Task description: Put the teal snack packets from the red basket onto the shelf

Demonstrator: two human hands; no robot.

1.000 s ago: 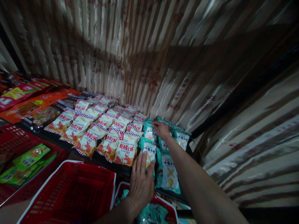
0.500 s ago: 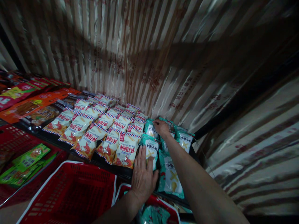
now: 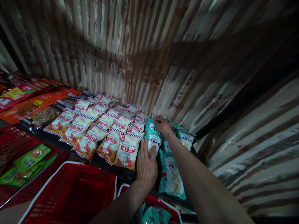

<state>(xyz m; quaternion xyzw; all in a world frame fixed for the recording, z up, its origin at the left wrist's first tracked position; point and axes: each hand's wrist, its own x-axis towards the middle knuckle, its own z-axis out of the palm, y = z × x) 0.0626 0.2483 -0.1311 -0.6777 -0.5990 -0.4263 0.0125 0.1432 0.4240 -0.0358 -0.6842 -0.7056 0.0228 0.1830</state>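
My left hand (image 3: 146, 166) lies with its fingers stretched out along a teal and white snack bag (image 3: 154, 141), pressing on its lower part. Behind that bag is another teal snack bag (image 3: 151, 125). The curled fingers of my right hand (image 3: 164, 127) are at its top edge; the fingertips are partly hidden. Under my right forearm, a larger-looking teal snack bag (image 3: 171, 175) lies at the shelf's front. To the left, several white snack bags with striped edges (image 3: 127, 151) lie in overlapping rows.
A red basket (image 3: 77, 166) with a white rim stands below the shelf. Beside it, another red basket (image 3: 174, 210) holds teal bags (image 3: 156, 215). Green packets (image 3: 32, 158) lie in a basket at left. Striped plastic sheeting (image 3: 130, 56) hangs behind the shelf.
The teal bag under my left hand has moved back on the shelf, closer to the one behind it. My left hand has slid with it. My right hand has stayed almost in place.
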